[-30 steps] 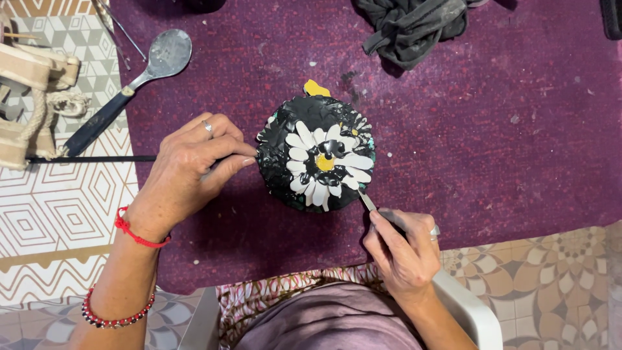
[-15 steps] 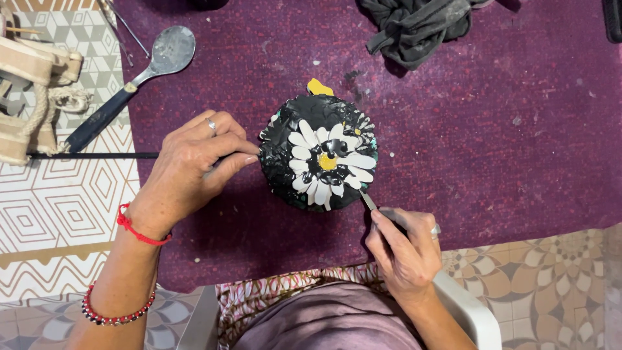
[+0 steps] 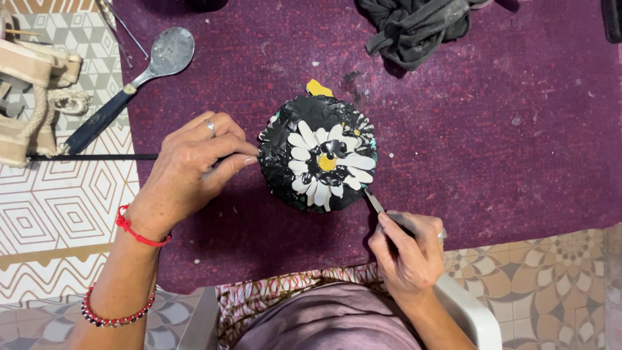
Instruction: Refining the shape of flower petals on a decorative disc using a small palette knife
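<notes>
Two hands are at work on a round black piece (image 3: 317, 155) painted with a white daisy and a yellow centre, lying flat on the purple cloth (image 3: 492, 129). Nearest me, my right hand (image 3: 407, 251) is closed around a thin metal blade (image 3: 374, 201), whose tip touches the piece's lower right edge. My left hand (image 3: 189, 170), fingers drawn together, pinches the piece's left rim, and a thin black rod (image 3: 91, 157) runs out to the left from under it. Farther off, a big metal spoon (image 3: 133, 81) with a dark handle lies across the cloth's left edge. Farthest, a crumpled dark rag (image 3: 414, 26) sits at the top.
</notes>
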